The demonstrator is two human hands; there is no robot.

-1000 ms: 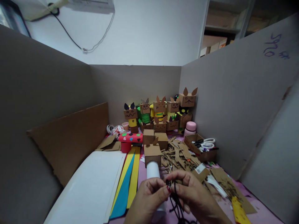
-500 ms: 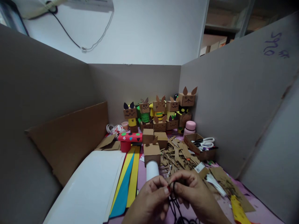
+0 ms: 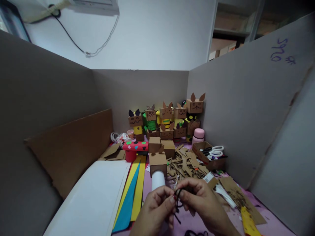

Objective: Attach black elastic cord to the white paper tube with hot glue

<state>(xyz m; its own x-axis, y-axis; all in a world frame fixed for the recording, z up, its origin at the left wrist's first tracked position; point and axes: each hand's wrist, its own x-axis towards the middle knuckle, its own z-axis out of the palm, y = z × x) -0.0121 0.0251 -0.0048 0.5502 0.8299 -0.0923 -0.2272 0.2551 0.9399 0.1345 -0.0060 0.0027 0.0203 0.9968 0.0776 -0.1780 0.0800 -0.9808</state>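
Close together at the front centre, both my hands pinch a thin black cord [image 3: 177,207]. My left hand [image 3: 157,208] has thumb and forefinger pressed together on it, with something small and red at the thumb tip. My right hand [image 3: 200,200] grips the cord beside it, and a loop and a loose end hang below the fingers. More black cord [image 3: 195,233] lies coiled at the bottom edge. Just beyond my hands lies a white tube [image 3: 158,181] joined to a cardboard box head [image 3: 157,163].
Several cardboard animal figures [image 3: 166,113] stand at the back. Cardboard scraps [image 3: 188,162] heap on the right, near a box of scissors [image 3: 213,157] and a pink bottle [image 3: 198,135]. White sheets [image 3: 91,200] and coloured paper [image 3: 128,200] lie left. Grey partitions [image 3: 140,88] surround the table.
The hanging bundle of cord below my hands is gone from there; a single loop and short end now hang. My hands stay pinched together and the view has shifted slightly.
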